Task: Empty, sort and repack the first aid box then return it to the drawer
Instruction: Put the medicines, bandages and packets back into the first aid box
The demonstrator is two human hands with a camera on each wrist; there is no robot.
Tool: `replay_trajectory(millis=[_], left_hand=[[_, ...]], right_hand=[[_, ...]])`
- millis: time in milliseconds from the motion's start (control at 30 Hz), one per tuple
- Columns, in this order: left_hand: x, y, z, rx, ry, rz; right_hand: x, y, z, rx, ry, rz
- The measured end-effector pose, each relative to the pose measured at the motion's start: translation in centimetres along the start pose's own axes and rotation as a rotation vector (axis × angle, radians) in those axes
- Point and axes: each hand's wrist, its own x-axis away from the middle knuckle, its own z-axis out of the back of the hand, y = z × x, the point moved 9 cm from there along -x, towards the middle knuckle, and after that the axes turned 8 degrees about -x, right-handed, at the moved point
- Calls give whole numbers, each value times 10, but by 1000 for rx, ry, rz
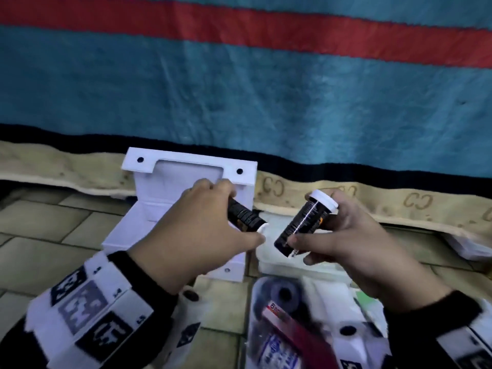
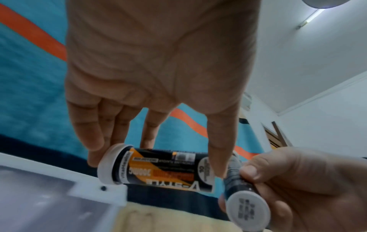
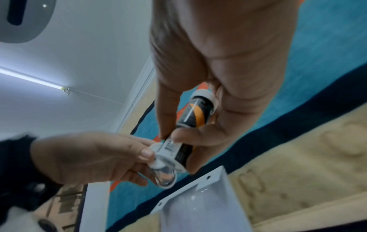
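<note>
Nearest me, bottom of the head view: a clear plastic bag of supplies on the tiled floor, blurred. Can make out a dark tape roll and a red-and-white packet in it, nothing finer.

Both wrists carry white marker blocks over black sleeves.

My left hand grips a black tube with orange label, fingers curled round the body, thumb on the near side. Tube lies roughly level, white cap toward my right hand. Left wrist view reads "V-STYLE" and "300mg" on the label.

My right hand grips a second black tube, thumb and fingers clamped round its body. It's tilted, white cap up and away from me, base down toward my left hand. In the right wrist view the ends of the two tubes sit just beside each other; can't tell if they touch.

Under and behind the hands: the white first aid box on the floor, open, its lid standing up and leaning against the bed edge. Two dark holes in the lid's top flange. Another white tray-like piece sits just right of the box, below my right hand; shape unclear.

Beyond: beige mattress edge with a repeated logo print, then a teal blanket with a dark border and a red stripe.
</note>
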Motion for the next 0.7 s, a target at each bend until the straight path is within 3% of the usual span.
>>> replay_trajectory(millis=[200, 367, 500, 700], left_hand=[[1, -147, 2, -60, -14, 174], [-12, -208, -15, -117, -76, 90], [-24, -220, -35, -50, -126, 24], [-29, -216, -51, -192, -112, -116]], right_hand=[[-42, 32, -112, -261, 16, -60], [-76, 92, -174, -407, 267, -205], [-88, 114, -180, -157, 462, -122], [-97, 113, -187, 221, 405, -72]])
